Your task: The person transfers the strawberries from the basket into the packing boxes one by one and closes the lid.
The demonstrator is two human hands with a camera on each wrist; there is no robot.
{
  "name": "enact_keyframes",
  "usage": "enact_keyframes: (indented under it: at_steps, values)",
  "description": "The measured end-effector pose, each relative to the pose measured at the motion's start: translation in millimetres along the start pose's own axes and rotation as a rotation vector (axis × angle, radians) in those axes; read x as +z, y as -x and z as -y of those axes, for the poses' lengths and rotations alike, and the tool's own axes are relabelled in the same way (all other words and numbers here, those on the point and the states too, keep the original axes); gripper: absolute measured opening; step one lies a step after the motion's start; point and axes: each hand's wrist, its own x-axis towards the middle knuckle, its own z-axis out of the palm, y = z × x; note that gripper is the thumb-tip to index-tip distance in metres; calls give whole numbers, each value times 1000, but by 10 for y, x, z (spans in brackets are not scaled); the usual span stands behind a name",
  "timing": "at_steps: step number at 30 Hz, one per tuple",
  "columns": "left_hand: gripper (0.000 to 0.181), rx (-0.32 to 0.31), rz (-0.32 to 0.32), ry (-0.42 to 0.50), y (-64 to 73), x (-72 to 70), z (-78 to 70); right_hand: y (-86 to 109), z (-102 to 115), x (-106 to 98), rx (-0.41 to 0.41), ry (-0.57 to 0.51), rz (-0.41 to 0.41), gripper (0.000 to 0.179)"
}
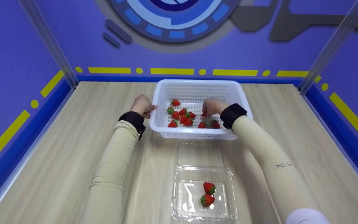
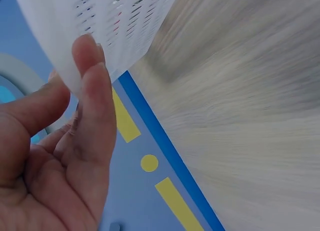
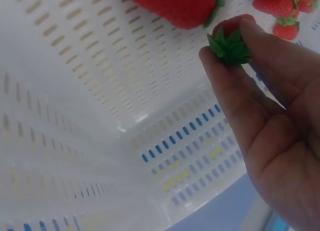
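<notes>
A white perforated plastic basket (image 1: 194,134) stands at the back of the table with several red strawberries (image 1: 187,120) on its floor. My left hand (image 1: 142,105) pinches the basket's left rim between thumb and fingers; in the left wrist view the thumb is on one side of the rim and fingers on the other. Inside the basket, toward its right side, my right hand (image 1: 213,106) pinches one strawberry (image 3: 231,43) between thumb and fingertip, its green leaves facing the right wrist camera. Another strawberry (image 3: 175,6) lies close by in that view.
In front of the basket lies an opened clear plastic clamshell box (image 1: 182,214), its lid (image 1: 199,155) folded back toward the basket. Two strawberries (image 1: 208,194) sit in its near half. Blue-purple panels (image 1: 179,59) wall the table (image 1: 82,124) at the back and both sides.
</notes>
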Motion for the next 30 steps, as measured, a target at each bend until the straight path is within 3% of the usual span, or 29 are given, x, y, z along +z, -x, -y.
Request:
enact_keyframes:
  at_steps: [4, 8, 13, 16, 21, 30]
  values:
    - [30, 12, 32, 26, 7, -29, 56, 40, -23, -63, 14, -26, -2, 29]
    - [29, 60, 22, -28, 54, -59, 57, 78, -63, -165, -16, -42, -80, 26]
    - [54, 168, 26, -53, 208, -168, -33, 187, -140, -287, -57, -145, -196, 29]
    - [65, 230, 32, -19, 310, -273, -110, 272, -189, -362, -88, -197, -269, 29]
    - [61, 286, 27, 2, 491, -445, -203, 432, -203, -508, -107, -250, -361, 30]
    - [56, 350, 143, 141, 805, -593, -220, 852, -84, -669, -169, -299, -479, 33]
